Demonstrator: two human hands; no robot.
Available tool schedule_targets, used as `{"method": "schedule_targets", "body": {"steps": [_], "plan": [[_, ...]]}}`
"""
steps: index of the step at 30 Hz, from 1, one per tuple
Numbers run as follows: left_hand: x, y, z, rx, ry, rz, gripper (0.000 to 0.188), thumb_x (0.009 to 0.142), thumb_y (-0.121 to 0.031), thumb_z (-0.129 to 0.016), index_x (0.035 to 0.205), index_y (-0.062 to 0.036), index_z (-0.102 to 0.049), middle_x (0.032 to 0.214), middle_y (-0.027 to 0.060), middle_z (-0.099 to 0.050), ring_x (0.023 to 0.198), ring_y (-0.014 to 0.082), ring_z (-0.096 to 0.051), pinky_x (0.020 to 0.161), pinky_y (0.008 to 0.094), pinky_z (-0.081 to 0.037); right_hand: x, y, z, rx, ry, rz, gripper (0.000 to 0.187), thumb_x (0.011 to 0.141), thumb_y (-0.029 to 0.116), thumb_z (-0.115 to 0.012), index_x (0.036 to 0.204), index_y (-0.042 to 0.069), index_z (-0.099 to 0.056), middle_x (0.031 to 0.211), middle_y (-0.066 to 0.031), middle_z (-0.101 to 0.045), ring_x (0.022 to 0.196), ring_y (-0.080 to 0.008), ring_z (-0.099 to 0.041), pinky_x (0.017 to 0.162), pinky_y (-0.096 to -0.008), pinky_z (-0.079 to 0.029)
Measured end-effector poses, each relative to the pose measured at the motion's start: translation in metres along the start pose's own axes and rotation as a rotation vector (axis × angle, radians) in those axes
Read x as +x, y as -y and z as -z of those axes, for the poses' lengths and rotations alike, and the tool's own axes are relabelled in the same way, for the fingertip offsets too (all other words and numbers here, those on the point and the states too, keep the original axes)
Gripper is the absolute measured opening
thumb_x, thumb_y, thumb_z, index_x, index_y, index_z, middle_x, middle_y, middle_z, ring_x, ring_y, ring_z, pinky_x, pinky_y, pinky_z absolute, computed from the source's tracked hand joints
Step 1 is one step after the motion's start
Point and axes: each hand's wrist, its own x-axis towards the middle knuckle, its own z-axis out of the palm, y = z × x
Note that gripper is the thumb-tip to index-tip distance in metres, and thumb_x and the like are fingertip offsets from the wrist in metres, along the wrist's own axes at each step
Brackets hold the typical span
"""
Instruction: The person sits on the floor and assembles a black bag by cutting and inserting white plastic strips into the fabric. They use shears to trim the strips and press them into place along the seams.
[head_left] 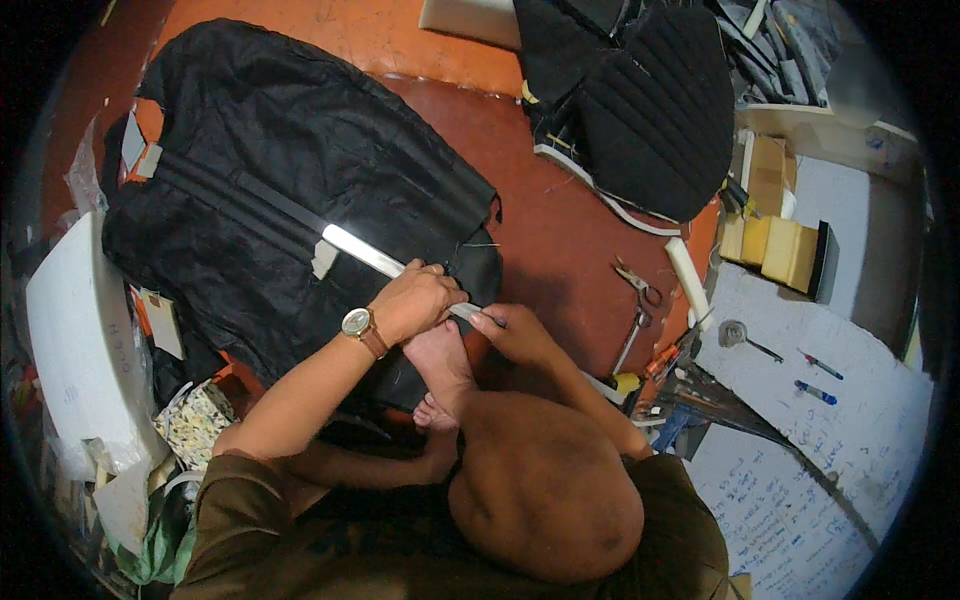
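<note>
A large black fabric cover lies spread over the red-brown surface before me. Across its near right part runs a long, flat, shiny strip, which looks like a metal ruler. My left hand, with a watch on the wrist, is closed over this strip and presses it down on the cloth. Just to the right, my right hand pinches close to the strip's near end; what its fingers hold is partly hidden. My bare foot rests on the cloth's edge beneath my hands.
Scissors lie to the right, near an orange-handled tool and a white foam roll. A ribbed black padded piece sits at the far right. Pens lie on a written-on white board. White foam stands left.
</note>
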Motion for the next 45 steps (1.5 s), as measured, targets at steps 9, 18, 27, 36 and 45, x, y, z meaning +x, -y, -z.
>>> {"method": "schedule_targets", "body": {"steps": [9, 18, 27, 36, 45], "plan": [[-0.043, -0.044, -0.021, -0.147, -0.573, 0.456, 0.044, 0.085, -0.011, -0.077, 0.127, -0.0068, -0.064, 0.147, 0.0186, -0.053, 0.138, 0.0437, -0.047, 0.118, 0.0544, -0.037, 0.019, -0.005, -0.011, 0.017, 0.026, -0.206, 0.046, 0.103, 0.043, -0.052, 0.091, 0.004, -0.072, 0.089, -0.0231, -0.072, 0.087, -0.0456, -0.069, 0.078, -0.0536, -0.053], [-0.129, -0.081, -0.103, 0.256, -0.198, 0.752, 0.030, 0.096, -0.016, -0.059, 0.124, -0.0081, -0.065, 0.165, 0.0141, -0.038, 0.154, 0.0378, -0.033, 0.121, 0.0572, -0.033, 0.033, -0.035, -0.036, -0.190, -0.117, -0.037, 0.048, 0.104, 0.045, -0.050, 0.090, 0.006, -0.074, 0.092, -0.0232, -0.073, 0.089, -0.0458, -0.069, 0.080, -0.0536, -0.053], [-0.043, -0.022, 0.036, 0.116, -0.469, 0.683, 0.055, 0.092, -0.027, -0.074, 0.144, -0.0169, -0.059, 0.164, 0.0107, -0.038, 0.154, 0.0388, -0.031, 0.119, 0.0581, -0.035, 0.026, -0.018, -0.032, -0.226, -0.158, 0.007, 0.052, 0.104, 0.046, -0.053, 0.085, 0.003, -0.074, 0.078, -0.0222, -0.071, 0.079, -0.0424, -0.070, 0.071, -0.0493, -0.052], [0.019, 0.038, 0.057, 0.169, -0.109, 0.773, 0.101, 0.072, -0.031, -0.091, 0.158, -0.0451, -0.040, 0.177, -0.0012, -0.006, 0.160, 0.0431, -0.010, 0.118, 0.0745, -0.026, 0.019, 0.001, -0.021, -0.190, -0.082, -0.169, 0.054, 0.102, 0.049, -0.055, 0.085, 0.002, -0.075, 0.081, -0.0229, -0.072, 0.079, -0.0426, -0.071, 0.073, -0.0498, -0.053], [0.021, 0.046, 0.051, 0.147, -0.118, 0.763, 0.067, 0.096, -0.018, -0.063, 0.156, -0.0438, -0.046, 0.177, 0.0009, -0.005, 0.159, 0.0468, -0.009, 0.118, 0.0766, -0.020, 0.056, 0.063, -0.037, -0.164, -0.092, -0.140, 0.052, 0.100, 0.045, -0.059, 0.086, -0.004, -0.070, 0.082, -0.0275, -0.069, 0.079, -0.0501, -0.067, 0.071, -0.0549, -0.051]]}}
